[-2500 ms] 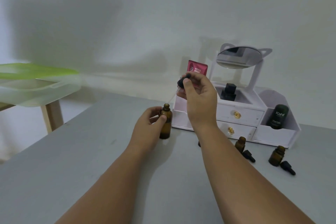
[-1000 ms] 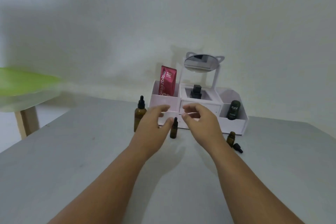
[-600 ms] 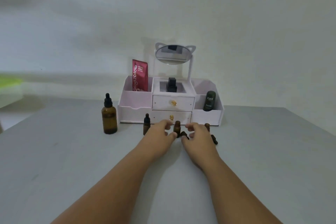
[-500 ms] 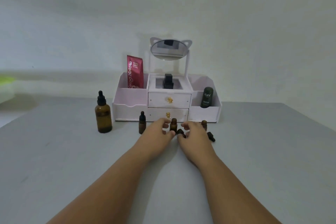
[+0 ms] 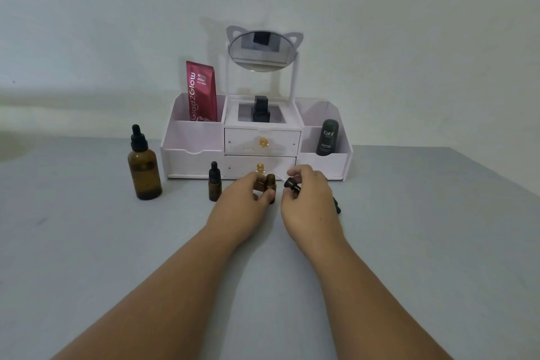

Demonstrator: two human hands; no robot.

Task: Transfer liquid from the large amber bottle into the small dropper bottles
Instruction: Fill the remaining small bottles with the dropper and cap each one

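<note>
The large amber bottle stands capped with its black dropper top at the left of the grey table. A small capped dropper bottle stands to its right. My left hand grips an open small amber bottle standing on the table. My right hand holds a black dropper cap just right of that bottle's mouth, its thin glass tube pointing left. Another black dropper cap lies partly hidden behind my right hand.
A white organizer with two drawers and a cat-ear mirror stands at the back against the wall. It holds a red pouch, a black bottle and a dark green Kahf container.
The large bottle was capped and set down at the left, and the view swung right. Both hands reached the small bottles; the left took the open one, the right lifted a dropper cap.
</note>
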